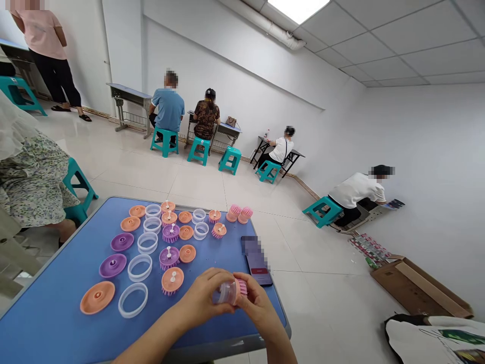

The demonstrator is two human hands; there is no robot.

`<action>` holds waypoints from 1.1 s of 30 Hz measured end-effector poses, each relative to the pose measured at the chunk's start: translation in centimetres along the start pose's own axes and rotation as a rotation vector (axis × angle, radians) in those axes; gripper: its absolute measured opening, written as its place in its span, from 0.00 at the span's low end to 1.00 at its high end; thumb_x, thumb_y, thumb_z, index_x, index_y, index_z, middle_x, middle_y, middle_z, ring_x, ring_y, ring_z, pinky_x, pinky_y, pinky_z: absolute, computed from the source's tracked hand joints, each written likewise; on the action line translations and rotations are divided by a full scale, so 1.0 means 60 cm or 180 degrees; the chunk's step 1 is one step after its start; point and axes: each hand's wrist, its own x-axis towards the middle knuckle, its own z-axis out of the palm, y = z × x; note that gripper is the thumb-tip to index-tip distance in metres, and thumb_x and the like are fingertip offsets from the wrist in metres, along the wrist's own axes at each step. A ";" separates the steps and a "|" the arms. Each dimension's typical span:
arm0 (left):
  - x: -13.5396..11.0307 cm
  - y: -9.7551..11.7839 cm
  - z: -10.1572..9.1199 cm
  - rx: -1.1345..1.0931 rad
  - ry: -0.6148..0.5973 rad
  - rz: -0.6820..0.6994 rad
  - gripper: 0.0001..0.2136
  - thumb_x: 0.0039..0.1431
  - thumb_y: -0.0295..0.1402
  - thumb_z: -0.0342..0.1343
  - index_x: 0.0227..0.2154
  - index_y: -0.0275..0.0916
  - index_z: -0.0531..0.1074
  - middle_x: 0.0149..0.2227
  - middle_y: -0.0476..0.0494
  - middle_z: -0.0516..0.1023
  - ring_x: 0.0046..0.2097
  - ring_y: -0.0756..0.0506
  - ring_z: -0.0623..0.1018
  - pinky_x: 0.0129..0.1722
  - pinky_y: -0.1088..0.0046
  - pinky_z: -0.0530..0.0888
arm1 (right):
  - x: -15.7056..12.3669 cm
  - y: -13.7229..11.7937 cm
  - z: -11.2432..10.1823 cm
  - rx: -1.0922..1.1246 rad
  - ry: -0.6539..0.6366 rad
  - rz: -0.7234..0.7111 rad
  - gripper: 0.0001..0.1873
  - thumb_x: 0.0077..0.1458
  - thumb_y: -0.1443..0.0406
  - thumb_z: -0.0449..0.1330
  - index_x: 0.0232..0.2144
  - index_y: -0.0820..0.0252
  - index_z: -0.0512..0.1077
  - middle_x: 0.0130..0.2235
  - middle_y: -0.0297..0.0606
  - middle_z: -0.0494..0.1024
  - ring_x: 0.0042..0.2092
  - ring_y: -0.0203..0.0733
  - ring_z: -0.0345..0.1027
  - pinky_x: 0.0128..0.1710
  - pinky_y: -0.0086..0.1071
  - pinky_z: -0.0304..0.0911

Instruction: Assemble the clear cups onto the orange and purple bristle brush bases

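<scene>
The left hand [200, 298] and right hand [259, 303] meet low over the blue tabletop [49, 313], with the left fingers [212, 279] and right fingers [246, 288] curled closed, gripping a pink bristled brush part [239, 287] between them. A clear plastic ring [225, 292] sits against its side, turned toward the left fingers. Just ahead of the right fingers lies a smartphone [258, 268], its upper end blurred. Beyond the fingers, two more pink bristled parts [238, 213] stand near the far edge of the tabletop. To the left of the fingers, loose rows spread out: an orange disc with a white peg and pink bristles [172, 280], a purple bristled disc [169, 258], a flat orange disc [97, 297], a flat purple disc [112, 265] and a clear ring [132, 300]. Farther left of the fingers, a seated person in a floral dress [32, 179] is beside the tabletop.
</scene>
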 end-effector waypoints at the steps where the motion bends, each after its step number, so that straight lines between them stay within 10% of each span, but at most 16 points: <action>1: 0.000 0.000 0.001 0.0032 -0.0018 0.0016 0.21 0.39 0.30 0.66 0.39 0.43 0.68 0.42 0.47 0.75 0.43 0.45 0.73 0.44 0.69 0.69 | 0.000 0.001 0.001 -0.0038 0.0024 -0.0032 0.23 0.43 0.55 0.64 0.41 0.57 0.68 0.38 0.38 0.72 0.37 0.41 0.66 0.33 0.32 0.66; 9: 0.007 0.022 -0.017 0.0912 0.0022 -0.0451 0.41 0.39 0.33 0.66 0.57 0.42 0.51 0.55 0.37 0.64 0.54 0.39 0.66 0.50 0.60 0.66 | 0.005 0.016 -0.005 0.0267 0.0745 -0.0177 0.23 0.42 0.54 0.64 0.40 0.58 0.69 0.38 0.39 0.73 0.35 0.41 0.67 0.30 0.32 0.68; 18: 0.052 0.018 -0.090 0.2936 -0.0130 -0.1686 0.08 0.47 0.24 0.59 0.33 0.32 0.73 0.38 0.29 0.76 0.44 0.32 0.73 0.42 0.59 0.67 | -0.014 0.013 -0.018 0.0206 0.1042 -0.0249 0.23 0.44 0.54 0.63 0.42 0.56 0.68 0.41 0.41 0.71 0.38 0.43 0.67 0.33 0.35 0.70; 33: 0.058 0.001 -0.085 0.3257 -0.0175 -0.1616 0.17 0.45 0.22 0.55 0.42 0.32 0.66 0.37 0.31 0.77 0.43 0.35 0.74 0.52 0.53 0.55 | -0.021 0.013 -0.020 0.0241 0.1023 -0.0416 0.22 0.44 0.55 0.63 0.41 0.56 0.69 0.38 0.40 0.73 0.34 0.41 0.67 0.32 0.33 0.69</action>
